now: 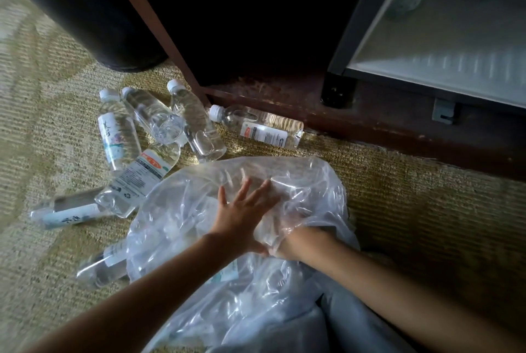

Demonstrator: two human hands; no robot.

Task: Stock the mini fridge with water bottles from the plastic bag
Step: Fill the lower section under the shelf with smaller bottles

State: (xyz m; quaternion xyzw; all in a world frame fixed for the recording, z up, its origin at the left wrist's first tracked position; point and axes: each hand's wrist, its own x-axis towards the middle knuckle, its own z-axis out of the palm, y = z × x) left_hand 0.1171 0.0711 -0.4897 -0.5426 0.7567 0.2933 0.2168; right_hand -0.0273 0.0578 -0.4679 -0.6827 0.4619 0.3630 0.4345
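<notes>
We are looking down on a woven beige carpet (412, 210) that is filling most of the view. A wooden cabinet (284, 102) is running along its far edge, with a dark round container (85, 11) standing to its left. The mini fridge (341, 48) is sitting in the cabinet at the upper right, its pale inside showing only as a blur. The clear plastic bag (307, 181) is lying crumpled on the carpet in front of us, well apart from the fridge. Water bottles (153, 117) are lying on their sides in a loose cluster just left of the bag. A labelled bottle (264, 129) is lying just beside the cabinet's base, and a half-covered bottle (99, 265) is poking out from under the bag's left edge. We are pressing our left hand (244, 210) flat on the bag, fingers straight and spread apart. Our right hand (284, 244) is sitting just beside it, veiled by the plastic, and we cannot tell how its fingers are lying.
</notes>
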